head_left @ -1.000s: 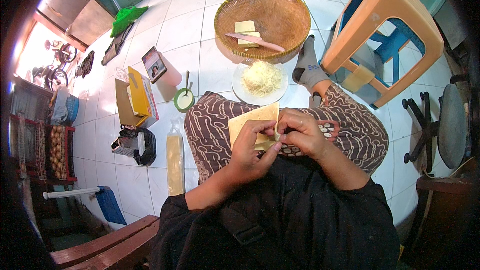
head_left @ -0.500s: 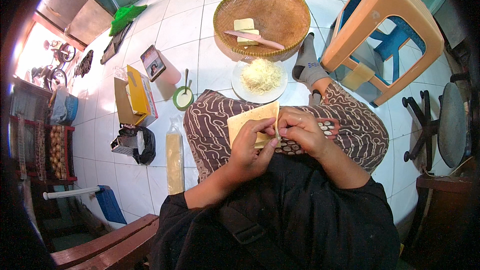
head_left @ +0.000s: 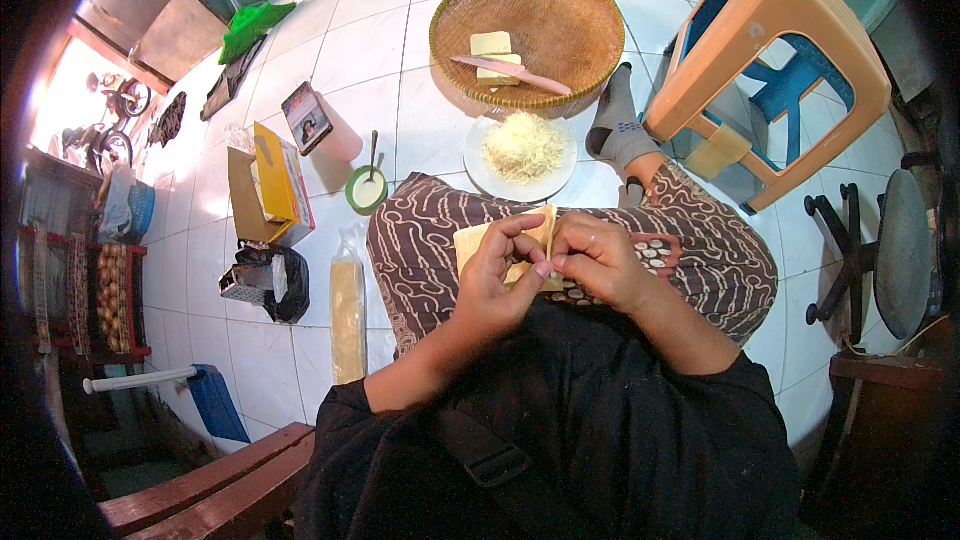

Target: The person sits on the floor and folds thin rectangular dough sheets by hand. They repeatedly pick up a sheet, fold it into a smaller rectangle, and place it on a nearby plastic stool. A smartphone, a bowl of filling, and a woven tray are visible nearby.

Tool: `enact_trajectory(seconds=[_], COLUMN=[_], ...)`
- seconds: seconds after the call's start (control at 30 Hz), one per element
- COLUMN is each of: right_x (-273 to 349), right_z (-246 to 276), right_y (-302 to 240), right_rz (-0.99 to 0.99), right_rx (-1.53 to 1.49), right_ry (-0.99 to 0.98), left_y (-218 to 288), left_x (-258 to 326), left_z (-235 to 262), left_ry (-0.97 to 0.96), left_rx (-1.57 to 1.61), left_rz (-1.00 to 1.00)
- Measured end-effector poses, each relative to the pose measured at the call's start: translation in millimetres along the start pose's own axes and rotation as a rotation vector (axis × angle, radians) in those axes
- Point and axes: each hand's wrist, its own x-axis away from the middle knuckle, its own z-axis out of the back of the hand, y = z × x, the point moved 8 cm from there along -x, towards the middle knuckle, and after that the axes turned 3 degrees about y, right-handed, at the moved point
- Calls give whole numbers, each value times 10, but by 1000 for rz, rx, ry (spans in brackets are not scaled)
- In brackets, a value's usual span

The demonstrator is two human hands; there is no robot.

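Observation:
Over my lap are thin, square, pale yellow wrapper sheets [head_left: 470,243], like spring roll skins, lying in a stack. My left hand [head_left: 498,275] is curled over the stack, thumb and fingers closed at its right edge. Beside it my right hand [head_left: 600,262] pinches the raised edge of a sheet; the fingertips of both hands nearly meet there. How many sheets are lifted is hidden by the fingers. Just beyond my lap, a white plate [head_left: 481,172] holds a heap of grated cheese [head_left: 525,147].
A woven tray [head_left: 575,15] holds pale yellow blocks [head_left: 490,44] and a pink knife [head_left: 525,74]. To the left are a green bowl [head_left: 368,204] with a spoon [head_left: 374,152], a propped phone [head_left: 306,120], a yellow carton [head_left: 275,185], a grater [head_left: 243,285] and a long plastic-wrapped pack [head_left: 348,320]. A stool [head_left: 790,20] stands right.
My left hand has shifted slightly, its fingers more raised over the stack. My right fingertips have moved a little left along the sheet's edge. The things on the floor stay put.

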Motion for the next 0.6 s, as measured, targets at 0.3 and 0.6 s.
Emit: enact_trajectory(seconds=[0.3, 0.6], right_x=[1, 30], right_z=[-5, -59], right_y=[68, 172], right_rz=[-40, -168], right_rx=[-84, -143], right_ry=[-6, -16], left_y=[-36, -24], left_x=[-2, 15], left_z=[20, 10], left_ry=[-2, -3], left_rx=[-41, -210], left_rz=[-38, -84])
